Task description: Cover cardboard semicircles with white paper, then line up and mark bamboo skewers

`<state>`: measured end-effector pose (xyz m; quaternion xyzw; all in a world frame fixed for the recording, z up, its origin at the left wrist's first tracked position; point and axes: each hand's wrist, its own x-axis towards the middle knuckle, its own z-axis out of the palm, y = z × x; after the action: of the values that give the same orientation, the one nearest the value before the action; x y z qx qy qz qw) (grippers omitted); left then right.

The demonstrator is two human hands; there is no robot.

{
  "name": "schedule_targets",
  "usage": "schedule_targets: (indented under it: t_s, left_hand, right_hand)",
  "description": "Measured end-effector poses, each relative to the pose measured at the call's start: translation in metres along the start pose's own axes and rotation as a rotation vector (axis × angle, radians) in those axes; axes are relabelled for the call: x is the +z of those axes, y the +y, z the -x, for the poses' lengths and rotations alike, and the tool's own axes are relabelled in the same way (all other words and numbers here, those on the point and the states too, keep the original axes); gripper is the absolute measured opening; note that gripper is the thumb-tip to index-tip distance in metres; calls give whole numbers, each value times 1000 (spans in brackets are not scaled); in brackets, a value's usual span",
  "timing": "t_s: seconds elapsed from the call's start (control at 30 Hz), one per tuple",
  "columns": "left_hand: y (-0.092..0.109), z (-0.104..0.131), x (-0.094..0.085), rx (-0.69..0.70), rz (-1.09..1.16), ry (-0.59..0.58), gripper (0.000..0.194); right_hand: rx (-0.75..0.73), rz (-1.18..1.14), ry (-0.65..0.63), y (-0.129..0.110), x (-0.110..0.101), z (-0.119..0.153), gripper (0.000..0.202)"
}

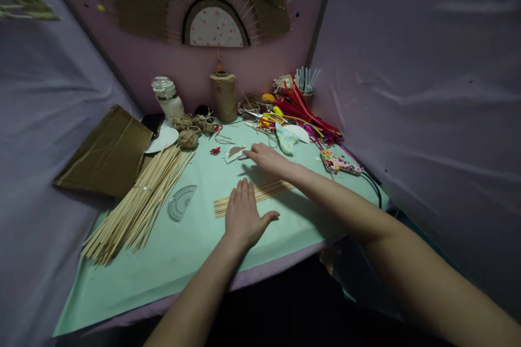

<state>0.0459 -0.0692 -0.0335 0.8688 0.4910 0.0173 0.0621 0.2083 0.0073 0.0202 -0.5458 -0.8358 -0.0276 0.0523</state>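
My left hand lies flat with its fingers stretched forward and thumb out, on a row of thin wooden sticks on the green tablecloth. Beyond the row, my right hand reaches left over the cloth. Its fingertips are at the right end of a small half-round patterned piece with a brown patch; whether they grip it is too small to tell. A small red flower lies just left of that piece. A clear protractor rests left of the sticks.
A big stick bundle and brown cardboard lie left. Twine balls, a white bottle and a twine spool stand behind. Scissors, red pipe cleaners and a patterned glue gun with a cable are right.
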Motion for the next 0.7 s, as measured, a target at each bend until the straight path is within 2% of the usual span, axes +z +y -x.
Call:
schedule_targets:
  t_s: [0.07, 0.13, 0.23, 0.3, 0.37, 0.43, 0.57, 0.63, 0.7]
  left_hand:
    - [0, 0, -1, -1, -7, 5, 104]
    - [1, 0, 0, 2, -5, 8, 104]
    - [0, 0, 1, 2, 10, 10, 103]
    - [0, 0, 2, -2, 19, 14, 103]
    - [0, 0, 3, 1, 28, 16, 104]
    - [0, 0, 2, 8, 35, 14, 105]
    - [0, 1, 1, 5, 36, 0, 105]
    - [0, 1, 1, 3, 31, 4, 105]
    - [0, 1, 1, 5, 26, 8, 105]
  right_hand:
    - [-52, -19, -2, -2, 14, -30, 38]
    - [-83, -38, -16, 0, 26, -49, 38]
    - [-117, -78, 27, 8, 32, -50, 42]
    - [-130, -144, 110, 12, 29, -32, 46]
    - [-125, -206, 157, 12, 23, -2, 48]
    - [-120, -213, 101, 9, 19, 36, 52]
    - [-84, -198, -93, 5, 25, 104, 79]
    - [-53, -181, -133, 6, 31, 122, 85]
    - [-38, -164, -140, 8, 35, 129, 89]
